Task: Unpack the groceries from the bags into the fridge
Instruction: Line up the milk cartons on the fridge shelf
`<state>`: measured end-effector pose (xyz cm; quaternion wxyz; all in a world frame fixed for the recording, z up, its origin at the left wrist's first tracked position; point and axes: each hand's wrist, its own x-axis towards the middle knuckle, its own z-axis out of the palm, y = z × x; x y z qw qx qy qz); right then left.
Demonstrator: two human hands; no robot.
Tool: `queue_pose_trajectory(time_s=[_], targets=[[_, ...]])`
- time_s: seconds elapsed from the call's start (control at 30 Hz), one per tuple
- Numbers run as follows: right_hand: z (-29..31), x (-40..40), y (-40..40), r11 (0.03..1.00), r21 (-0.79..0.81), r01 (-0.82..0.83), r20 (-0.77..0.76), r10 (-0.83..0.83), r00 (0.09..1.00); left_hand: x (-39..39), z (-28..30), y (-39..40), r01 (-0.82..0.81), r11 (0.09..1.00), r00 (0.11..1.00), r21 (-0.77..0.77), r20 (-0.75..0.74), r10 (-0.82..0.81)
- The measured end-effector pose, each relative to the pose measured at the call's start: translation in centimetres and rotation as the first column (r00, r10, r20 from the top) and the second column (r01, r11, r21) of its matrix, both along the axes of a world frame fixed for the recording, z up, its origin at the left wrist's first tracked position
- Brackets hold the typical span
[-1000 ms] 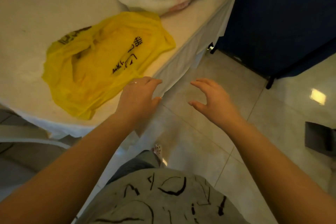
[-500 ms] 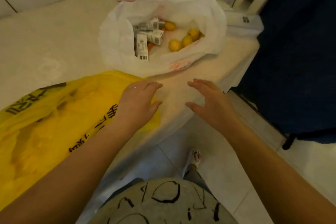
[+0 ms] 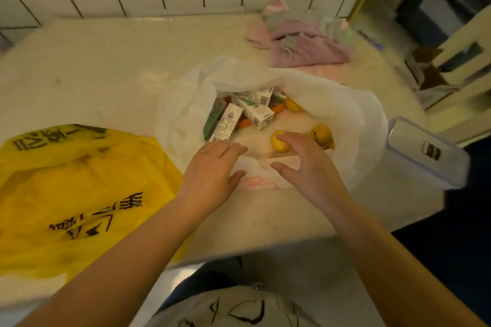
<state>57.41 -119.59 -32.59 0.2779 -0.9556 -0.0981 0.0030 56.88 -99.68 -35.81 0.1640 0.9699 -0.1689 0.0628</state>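
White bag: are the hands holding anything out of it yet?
No: the left hand and right hand hover open over the white bag, and the cartons and yellow fruit lie inside it.

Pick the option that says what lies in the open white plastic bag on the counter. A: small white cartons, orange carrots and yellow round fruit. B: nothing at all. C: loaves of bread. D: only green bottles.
A: inside the open white plastic bag lie small white cartons, orange carrots and yellow round fruit, just beyond both hands.
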Motion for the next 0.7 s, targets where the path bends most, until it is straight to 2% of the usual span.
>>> queue_pose_trajectory(time_s=[0.2, 0.4, 0.53, 0.7], targets=[[-1.6, 5.6, 0.4, 1.000, -0.016, 0.002, -0.079, -0.004, 0.997, 4.0, -1.3, -0.4, -0.071, 0.997, 0.997, -0.042, -0.014, 0.071], [-4.0, 9.9, 1.5, 0.994, -0.076, 0.073, -0.141, -0.083, 0.986, 9.0, -4.2, -1.5, -0.085, 0.991, 0.966, 0.106, -0.236, 0.108], [-5.9, 12.0, 2.2, 0.994, -0.107, 0.031, -0.193, -0.051, 0.980, 10.7, -5.5, -2.2, -0.097, 0.979, 0.950, 0.181, -0.276, 0.145], [-8.0, 14.4, 3.0, 0.990, -0.142, -0.006, -0.209, -0.024, 0.978, 11.7, -5.7, -2.6, -0.127, 0.975, 0.926, 0.180, -0.330, 0.182]])
